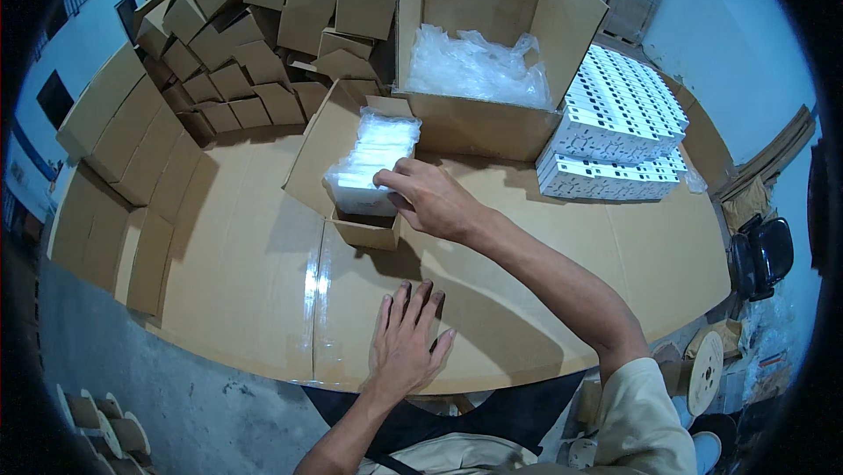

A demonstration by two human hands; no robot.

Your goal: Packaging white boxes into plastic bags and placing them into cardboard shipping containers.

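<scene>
A small open carton [367,234] stands mid-table, holding a row of white items [378,159] wrapped in clear plastic. My right hand [439,200] reaches over the carton's right side. Its fingers are curled, with the index finger and thumb at the right edge of the wrapped items; what lies between them is hidden. Nearer to me, my left hand [407,339] rests open and flat on the cardboard-covered table [255,273], its fingers spread and nothing in it.
Behind the small carton is a large open box [483,124] with clear plastic bags [479,67] inside. Stacked white pieces with dark slots [615,124] stand at the right. Many folded brown cartons [307,10] pile up at the back left, and more cartons [132,141] line the left edge.
</scene>
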